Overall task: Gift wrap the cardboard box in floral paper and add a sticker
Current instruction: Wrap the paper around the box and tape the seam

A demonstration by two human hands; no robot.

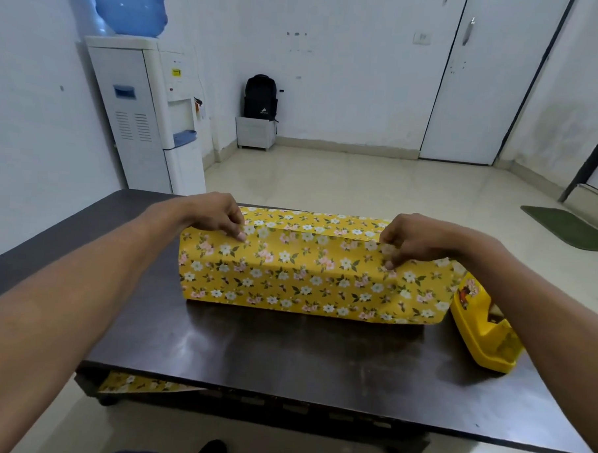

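The floral paper (305, 278), lying on the dark table (285, 356), is pinched along its top edge by curled fingers: left hand (219, 216) near the left end, right hand (417, 238) near the right.

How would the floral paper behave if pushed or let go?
Probably floppy: the floral paper buckles and creases under the right hand. It would likely spring open where the left hand pinches it, since no tape shows on the seam.

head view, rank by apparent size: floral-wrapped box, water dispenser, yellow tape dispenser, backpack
1. floral-wrapped box
2. water dispenser, bottle included
3. yellow tape dispenser, partly hidden
4. backpack
This is apparent size only: the water dispenser and backpack stand far back, so they look smaller.
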